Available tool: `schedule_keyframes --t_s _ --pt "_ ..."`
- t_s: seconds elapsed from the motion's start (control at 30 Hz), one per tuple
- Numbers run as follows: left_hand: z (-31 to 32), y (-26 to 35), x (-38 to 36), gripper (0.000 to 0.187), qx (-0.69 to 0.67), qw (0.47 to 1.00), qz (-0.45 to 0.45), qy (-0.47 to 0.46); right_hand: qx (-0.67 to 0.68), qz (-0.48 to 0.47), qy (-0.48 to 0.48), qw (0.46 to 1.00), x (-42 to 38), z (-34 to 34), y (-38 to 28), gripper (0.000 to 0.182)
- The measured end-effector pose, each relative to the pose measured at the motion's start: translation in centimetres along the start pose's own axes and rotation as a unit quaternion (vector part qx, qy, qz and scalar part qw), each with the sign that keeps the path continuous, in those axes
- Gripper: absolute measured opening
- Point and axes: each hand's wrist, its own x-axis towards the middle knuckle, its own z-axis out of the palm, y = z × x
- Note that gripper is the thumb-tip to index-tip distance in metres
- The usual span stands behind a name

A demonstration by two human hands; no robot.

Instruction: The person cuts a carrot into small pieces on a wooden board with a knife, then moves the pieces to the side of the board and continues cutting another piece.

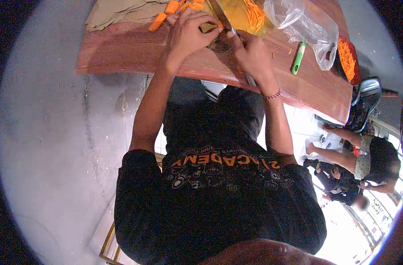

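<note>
At the table's far side my right hand [253,55] is closed round a knife [220,15], whose blade points away from me over a yellowish cutting surface [237,13]. Just left of the blade, my left hand [191,30] has its thumb and fingertips pinched together at a small orange carrot piece [220,26]. Carrot chunks [157,22] lie beyond and beside my left hand. To the right of the knife is a pile of thin carrot strips [254,17]. The knife's handle is mostly hidden in my right hand.
Brown paper sheets [117,13] lie at the table's [117,53] far left. On the right are a clear plastic bag [318,31], a green-handled tool [298,58] and a red container [356,73] of carrot strips. Two people [380,159] are farther off at the right.
</note>
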Motion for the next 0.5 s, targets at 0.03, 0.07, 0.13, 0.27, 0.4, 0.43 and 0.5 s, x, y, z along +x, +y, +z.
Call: schedule_keyframes --t_s 0.03,0.07,0.13,0.27,0.4,0.43,0.5 --pt "-0.1 0.0 0.1 0.023 0.0 1.0 0.0 0.0 0.016 0.004 -0.013 1.0 0.3 0.0 -0.1 0.044" --pt "-0.2 0.1 0.1 0.023 -0.024 1.0 0.001 -0.006 0.016 0.005 -0.013 1.0 0.9 0.5 0.2 0.044" --pt "0.0 -0.1 0.1 0.023 -0.048 0.999 0.003 -0.01 0.029 -0.027 0.023 0.999 2.5 1.6 1.0 0.044" --pt "-0.1 0.2 -0.1 0.021 -0.028 1.0 -0.003 0.008 0.05 0.005 0.019 0.999 3.3 0.6 0.0 0.046" --pt "-1.0 1.0 -0.3 0.023 -0.002 1.0 0.008 0.001 0.088 0.016 -0.028 0.996 1.7 -1.1 0.8 0.049" --pt "-0.9 1.0 -0.4 0.023 -0.003 1.0 0.006 0.001 0.078 0.01 -0.026 0.997 1.2 -1.0 1.2 0.048" --pt "-0.9 1.0 -0.4 0.023 -0.005 1.0 0.002 0.008 0.068 0.004 -0.024 0.997 0.7 -0.9 1.3 0.047"
